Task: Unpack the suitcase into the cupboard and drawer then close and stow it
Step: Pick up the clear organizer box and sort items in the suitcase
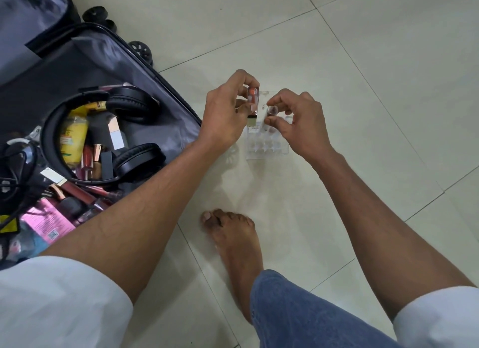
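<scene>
Your bare foot (230, 241) planted on the tile, your left hand (228, 114) pinches a lipstick (252, 102) and your right hand (298, 119) another (270, 111) over the clear rack (267, 145); seat each upright. The suitcase (108, 70) lies open, left.

— Where do we have our arms?
— Both reach forward and down, bare from the rolled white sleeves. Our left hand (228, 114) sits a little further out, knuckles up, fingers curled, thumb and fingertips pinching something small. Our right hand (295, 122) is just beside it, apart from it, wrist bent, thumb and forefinger nipped together on something small too.
— And lower down?
— One bare foot (230, 246) flat between our forearms, the leg in blue denim.
</scene>
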